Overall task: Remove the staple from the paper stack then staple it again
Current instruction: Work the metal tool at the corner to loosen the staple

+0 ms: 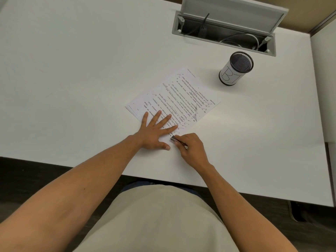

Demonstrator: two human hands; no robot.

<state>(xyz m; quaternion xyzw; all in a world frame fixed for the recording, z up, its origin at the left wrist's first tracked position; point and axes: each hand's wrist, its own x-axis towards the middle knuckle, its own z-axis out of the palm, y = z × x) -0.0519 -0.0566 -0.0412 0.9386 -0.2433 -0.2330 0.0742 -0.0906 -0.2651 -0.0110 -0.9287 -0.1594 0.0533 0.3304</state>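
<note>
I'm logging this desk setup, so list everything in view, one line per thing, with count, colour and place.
desk: one, white, fills most of the view
paper stack: one, white with black print and pen marks, middle of the desk, lying at an angle
metal tool: one, silver, small, at the near corner of the paper stack, held in the right hand
mesh cup: one, black with a white label wrapped around it, upright, beyond the paper stack on the right
cable hatch: one, grey, lid open, far edge of the desk, cables inside
left hand: one, flat, fingers spread, pressing on the paper stack
right hand: one, closed around the metal tool by the stack's near corner
</note>
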